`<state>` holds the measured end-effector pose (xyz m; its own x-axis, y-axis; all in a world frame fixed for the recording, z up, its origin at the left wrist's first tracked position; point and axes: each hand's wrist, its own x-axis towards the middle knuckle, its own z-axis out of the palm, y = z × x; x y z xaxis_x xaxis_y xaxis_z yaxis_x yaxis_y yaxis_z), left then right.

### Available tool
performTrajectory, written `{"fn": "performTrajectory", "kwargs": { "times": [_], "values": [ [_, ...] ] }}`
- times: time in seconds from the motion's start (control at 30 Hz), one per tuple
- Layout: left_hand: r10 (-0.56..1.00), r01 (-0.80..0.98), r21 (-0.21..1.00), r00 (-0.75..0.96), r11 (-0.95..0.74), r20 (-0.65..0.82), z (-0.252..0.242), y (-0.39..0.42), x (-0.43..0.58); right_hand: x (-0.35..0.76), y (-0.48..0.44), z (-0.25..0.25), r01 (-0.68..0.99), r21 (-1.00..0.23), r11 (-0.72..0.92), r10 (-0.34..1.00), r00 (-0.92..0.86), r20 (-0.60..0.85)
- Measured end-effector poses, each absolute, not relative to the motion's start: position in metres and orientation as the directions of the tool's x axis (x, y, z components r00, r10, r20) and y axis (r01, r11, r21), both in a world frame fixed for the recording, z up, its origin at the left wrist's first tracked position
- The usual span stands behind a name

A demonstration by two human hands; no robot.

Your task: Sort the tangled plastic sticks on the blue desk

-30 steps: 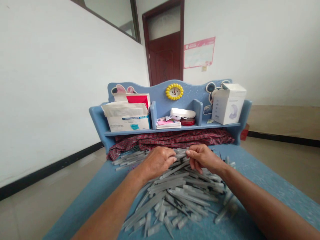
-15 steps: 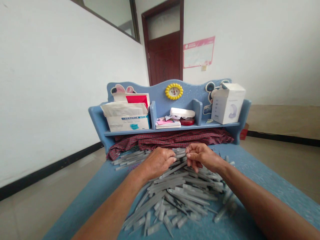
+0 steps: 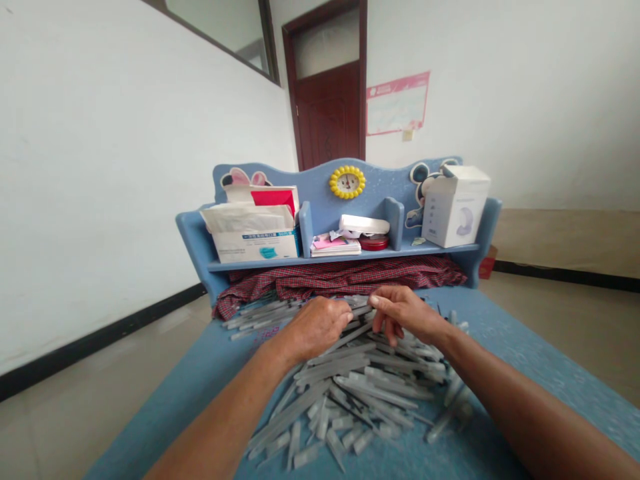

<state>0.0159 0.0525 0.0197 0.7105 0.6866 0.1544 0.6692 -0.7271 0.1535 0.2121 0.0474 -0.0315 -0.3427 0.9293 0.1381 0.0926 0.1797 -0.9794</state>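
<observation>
A heap of slim, translucent grey plastic pieces [image 3: 345, 363], somewhat like pen tubes, covers the middle of the blue desk [image 3: 165, 417]; their exact kind is unclear. My left hand [image 3: 320, 325] is over the heap's far side, fingers curled down around the end of a slim grey piece [image 3: 361, 311]. That piece spans the gap toward my right hand [image 3: 400, 312], whose thumb and forefinger pinch at its other end. The right hand's remaining fingers hang loosely bent. The left fingertips are partly hidden behind the hand.
More grey pieces [image 3: 265, 313] lie in a row at the far left, before a bunched red plaid cloth [image 3: 350, 277]. Above it, the blue shelf [image 3: 260, 266] carries a mask box [image 3: 257, 245], papers [image 3: 335, 248], a red round tin [image 3: 374, 245] and a white box [image 3: 456, 207].
My right hand has shifted very slightly, with its thumb and forefinger a little higher and straighter. The left hand stays nearly in place, and the heap looks the same.
</observation>
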Motion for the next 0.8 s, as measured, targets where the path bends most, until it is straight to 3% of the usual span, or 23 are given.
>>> {"fn": "performTrajectory", "kwargs": {
  "times": [0.2,0.4,0.8],
  "values": [
    [0.687,0.658,0.212,0.719,-0.722,0.11,0.022,0.049,0.018,0.214,0.049,-0.035,0.12,-0.975,0.189,0.922,-0.365,0.133],
    [0.732,0.642,0.448,0.68,-0.622,0.042,0.021,0.057,0.01,0.217,0.051,-0.032,-0.01,-0.968,0.251,0.926,-0.288,0.243],
    [0.735,0.647,0.456,0.678,-0.611,0.024,0.021,0.059,0.01,0.208,0.054,-0.035,-0.066,-0.957,0.284,0.949,-0.126,0.29]
  ]
}}
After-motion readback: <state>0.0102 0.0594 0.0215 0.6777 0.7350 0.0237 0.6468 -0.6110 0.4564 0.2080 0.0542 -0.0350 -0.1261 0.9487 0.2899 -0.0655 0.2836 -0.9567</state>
